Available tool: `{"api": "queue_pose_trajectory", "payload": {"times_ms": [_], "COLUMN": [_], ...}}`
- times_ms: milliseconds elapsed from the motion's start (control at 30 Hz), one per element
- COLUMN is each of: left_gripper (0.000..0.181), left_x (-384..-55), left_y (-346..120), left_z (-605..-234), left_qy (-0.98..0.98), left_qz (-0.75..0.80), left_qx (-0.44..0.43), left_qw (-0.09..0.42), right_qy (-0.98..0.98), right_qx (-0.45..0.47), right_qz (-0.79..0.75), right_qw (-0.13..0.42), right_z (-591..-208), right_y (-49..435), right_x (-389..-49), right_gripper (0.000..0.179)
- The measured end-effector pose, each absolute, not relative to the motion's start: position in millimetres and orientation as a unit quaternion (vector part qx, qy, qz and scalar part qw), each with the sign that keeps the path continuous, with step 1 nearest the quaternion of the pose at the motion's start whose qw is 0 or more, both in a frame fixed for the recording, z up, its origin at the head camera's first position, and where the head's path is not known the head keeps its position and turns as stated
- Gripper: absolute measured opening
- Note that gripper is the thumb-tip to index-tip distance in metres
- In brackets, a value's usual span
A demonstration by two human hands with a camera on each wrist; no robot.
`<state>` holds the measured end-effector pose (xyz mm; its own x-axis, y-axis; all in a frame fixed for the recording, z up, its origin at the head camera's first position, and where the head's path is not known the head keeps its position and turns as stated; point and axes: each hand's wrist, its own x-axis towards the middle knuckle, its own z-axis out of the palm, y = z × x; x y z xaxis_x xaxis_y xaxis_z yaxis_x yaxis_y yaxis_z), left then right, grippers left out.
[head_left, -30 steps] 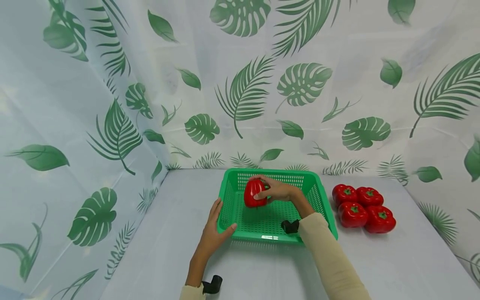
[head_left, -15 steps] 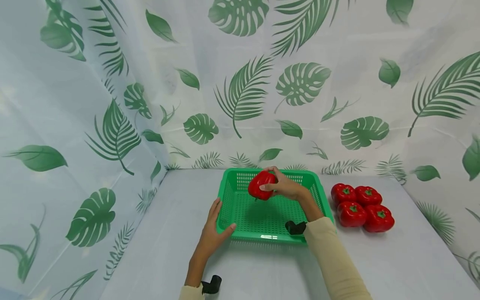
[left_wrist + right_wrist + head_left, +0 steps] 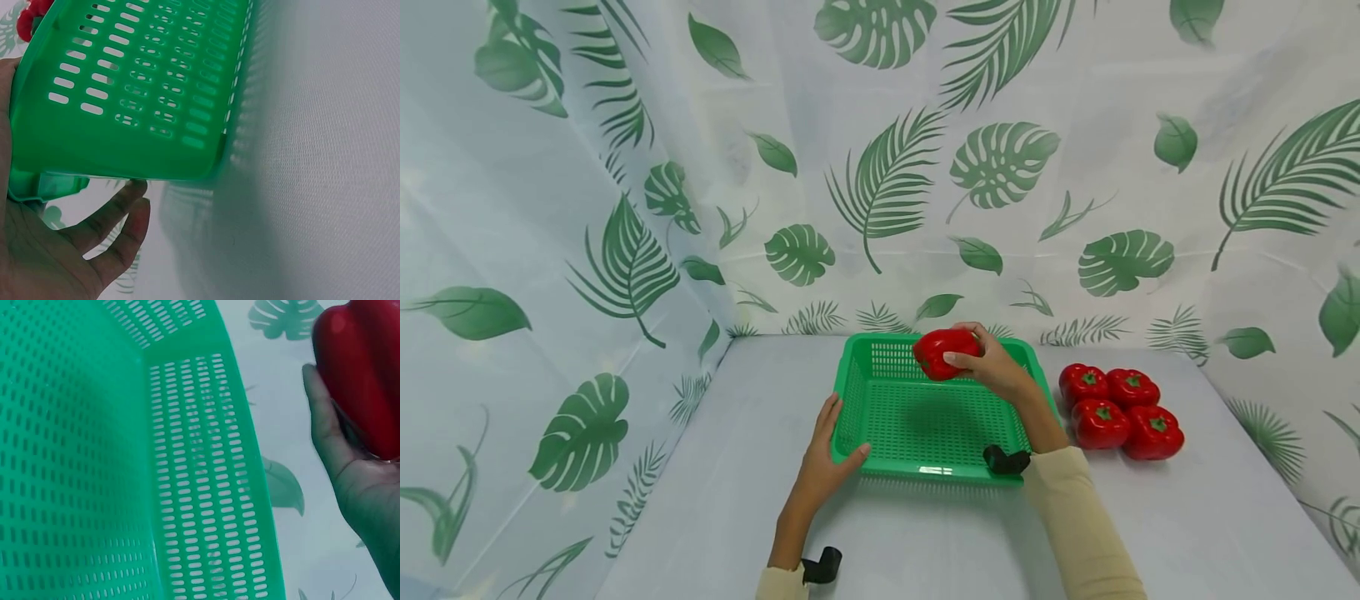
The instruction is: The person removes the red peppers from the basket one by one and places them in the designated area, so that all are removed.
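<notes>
My right hand (image 3: pixel 997 363) grips a red bell pepper (image 3: pixel 938 352) above the back half of a green plastic basket (image 3: pixel 846 367). The pepper lies tilted sideways, its stem end facing left, with the thumb across its front. In the right wrist view the glossy bell pepper (image 3: pixel 359 375) rests against the palm, outside the basket rim from that angle. At the basket's front left corner, my left hand (image 3: pixel 823 463) lies with fingers extended along the left side and thumb at the front rim. The left wrist view shows its fingertips (image 3: pixel 139 187) at the slotted basket wall (image 3: pixel 125 153).
Several red bell peppers (image 3: pixel 1153 433) with green stems stand in a cluster on the white table (image 3: pixel 970 550), right of the basket. A leaf-patterned curtain (image 3: pixel 880 167) closes off the back and sides. Black wrist cameras (image 3: pixel 1006 460) sit on both wrists.
My right hand has lifted the bell pepper from low inside the basket, up and to the right, turning it from upright to sideways. The left hand stays at the basket corner.
</notes>
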<state>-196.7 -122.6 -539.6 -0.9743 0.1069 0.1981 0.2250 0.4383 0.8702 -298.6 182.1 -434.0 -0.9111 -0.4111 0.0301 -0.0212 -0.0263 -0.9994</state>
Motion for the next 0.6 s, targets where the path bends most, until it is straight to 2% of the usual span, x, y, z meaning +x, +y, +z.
{"api": "queue_pose_trajectory", "payload": {"times_ms": [367, 500, 600], "left_gripper": [0.088, 0.086, 0.086], "left_x": [-198, -197, -197], "left_y": [-124, -123, -123], "left_z": [-540, -539, -540], "left_qy": [-0.845, -0.844, -0.845], "left_qz": [-0.522, -0.524, -0.523], "left_qx": [-0.099, -0.097, -0.096], "left_qw": [0.059, 0.055, 0.056], "right_qy": [0.731, 0.731, 0.723], "right_qx": [-0.143, -0.143, -0.153], "right_qz": [-0.665, -0.665, -0.671], "right_qw": [0.063, 0.061, 0.060], "right_z": [-427, -423, -420], "right_y": [195, 201, 207], "right_x": [-290, -282, -277], "right_gripper": [0.037, 0.040, 0.048]}}
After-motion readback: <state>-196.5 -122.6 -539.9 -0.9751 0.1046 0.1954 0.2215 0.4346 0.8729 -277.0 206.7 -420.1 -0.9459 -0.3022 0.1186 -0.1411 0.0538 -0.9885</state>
